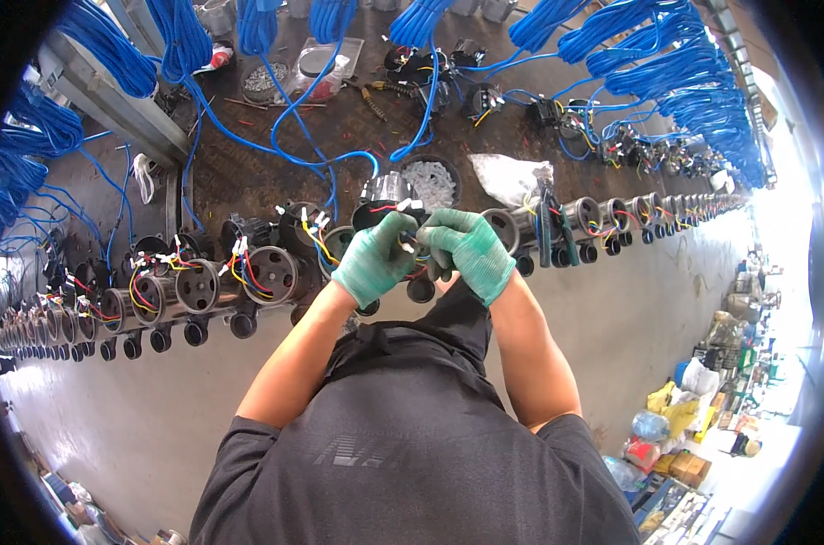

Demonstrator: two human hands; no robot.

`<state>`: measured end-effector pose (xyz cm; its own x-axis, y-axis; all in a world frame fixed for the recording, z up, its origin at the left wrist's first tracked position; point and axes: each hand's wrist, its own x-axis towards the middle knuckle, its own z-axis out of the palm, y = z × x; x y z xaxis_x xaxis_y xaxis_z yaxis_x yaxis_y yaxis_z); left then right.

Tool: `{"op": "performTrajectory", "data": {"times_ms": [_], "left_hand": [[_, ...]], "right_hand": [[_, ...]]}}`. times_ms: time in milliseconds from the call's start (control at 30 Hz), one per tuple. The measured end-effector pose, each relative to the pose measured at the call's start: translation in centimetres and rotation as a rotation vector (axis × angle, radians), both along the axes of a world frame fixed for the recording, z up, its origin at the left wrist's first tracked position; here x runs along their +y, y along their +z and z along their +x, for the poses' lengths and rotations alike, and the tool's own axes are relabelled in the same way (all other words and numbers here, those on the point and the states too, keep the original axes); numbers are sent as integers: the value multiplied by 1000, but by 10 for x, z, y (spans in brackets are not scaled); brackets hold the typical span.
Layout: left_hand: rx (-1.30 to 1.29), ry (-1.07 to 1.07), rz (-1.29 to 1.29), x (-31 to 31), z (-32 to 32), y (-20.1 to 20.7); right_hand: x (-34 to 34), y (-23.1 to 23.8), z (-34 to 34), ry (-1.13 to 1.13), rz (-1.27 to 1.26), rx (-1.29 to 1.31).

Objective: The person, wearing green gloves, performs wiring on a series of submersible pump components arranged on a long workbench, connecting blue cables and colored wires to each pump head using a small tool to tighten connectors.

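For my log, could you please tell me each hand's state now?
Left hand: fingers curled below the housing; grip cannot be told.
Right hand: fingers bent toward the left's; grip also unclear.

Lower right of frame: yellow bag (679, 416), red bag (642, 452), brown box (690, 469). Upper left: slanting grey metal beam (121, 104).

Open room: bench strip (583, 183) right of the white bag (510, 179) | Ahead: blue cables (287, 153) loop across the bench | Right: pliers (546, 238) near the right hand (472, 251) | Flanks: metal cylinders (274, 274) line the front edge
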<state>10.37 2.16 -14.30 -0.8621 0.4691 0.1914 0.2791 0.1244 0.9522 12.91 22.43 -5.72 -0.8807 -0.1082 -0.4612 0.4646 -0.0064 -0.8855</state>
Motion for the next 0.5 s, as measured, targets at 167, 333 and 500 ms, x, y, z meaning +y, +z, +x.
{"op": "performTrajectory", "data": {"times_ms": [167, 333, 500], "left_hand": [[69, 105, 22, 9, 6, -6], [6, 98, 15, 9, 8, -4], [2, 101, 52, 9, 7, 2]], "right_hand": [[0, -6, -1, 21, 149, 81], [3, -11, -1, 78, 250, 211], [1, -5, 8, 210, 660, 585]]}}
